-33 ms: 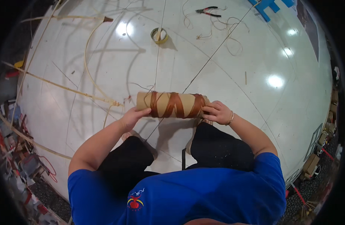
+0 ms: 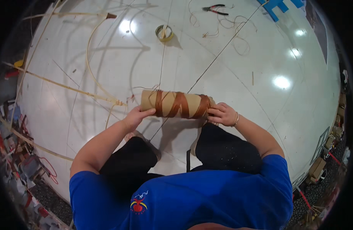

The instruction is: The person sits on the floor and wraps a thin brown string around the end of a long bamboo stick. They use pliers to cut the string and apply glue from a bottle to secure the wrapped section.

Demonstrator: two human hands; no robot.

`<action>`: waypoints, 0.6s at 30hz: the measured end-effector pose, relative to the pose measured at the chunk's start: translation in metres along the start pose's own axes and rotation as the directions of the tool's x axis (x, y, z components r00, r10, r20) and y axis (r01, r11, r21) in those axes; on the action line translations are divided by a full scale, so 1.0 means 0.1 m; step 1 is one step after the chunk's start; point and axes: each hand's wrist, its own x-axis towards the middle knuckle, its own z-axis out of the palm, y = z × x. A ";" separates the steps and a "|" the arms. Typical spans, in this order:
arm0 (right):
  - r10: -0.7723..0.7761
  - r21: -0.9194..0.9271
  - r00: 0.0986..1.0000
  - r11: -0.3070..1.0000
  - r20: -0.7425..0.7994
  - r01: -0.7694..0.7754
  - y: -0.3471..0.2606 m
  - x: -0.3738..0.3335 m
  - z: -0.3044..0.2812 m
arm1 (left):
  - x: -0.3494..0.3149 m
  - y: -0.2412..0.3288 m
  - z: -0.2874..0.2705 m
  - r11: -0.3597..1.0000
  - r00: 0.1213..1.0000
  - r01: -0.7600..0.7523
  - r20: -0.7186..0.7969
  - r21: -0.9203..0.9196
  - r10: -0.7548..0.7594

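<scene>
A thick cardboard tube [image 2: 169,102] lies crosswise between my hands, above the floor in front of my knees. Reddish-brown ribbon [image 2: 179,104] wraps it in crossing bands, with thinner strands of the same colour between them. My left hand [image 2: 137,116] grips the tube's left end, thumb along the near side and the other fingers mostly hidden underneath. At the other end, my right hand [image 2: 221,114] has its fingers curled over the edge, close to the last band. A thin loose strand [image 2: 144,87] sticks out beyond the tube's far left side.
Thin bamboo strips [image 2: 69,89], bent and joined into a frame, spread across the left. Farther off are a tape roll [image 2: 164,33], red-and-black pliers [image 2: 216,9], tangled cord [image 2: 230,27] and a blue object [image 2: 278,8]. Mixed clutter [image 2: 25,172] lines the left edge.
The tube sits slightly farther from me, its left end a little higher in the picture. Both hands keep the same hold.
</scene>
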 end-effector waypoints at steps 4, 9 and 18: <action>0.028 0.080 0.995 0.996 0.097 -0.036 -0.02 -0.08 0.31 | 0.04 -0.29 0.03 0.989 0.994 -0.106 0.005 0.102 0.106; 0.846 0.488 0.505 0.373 0.170 -0.789 -0.02 -0.06 0.52 | 0.02 -0.34 0.01 0.475 0.761 -0.609 0.300 0.635 0.575; 0.731 0.714 0.158 -0.555 0.663 -0.427 0.12 -0.01 0.57 | -0.03 -0.33 -0.02 0.187 0.764 -0.594 0.476 0.783 0.435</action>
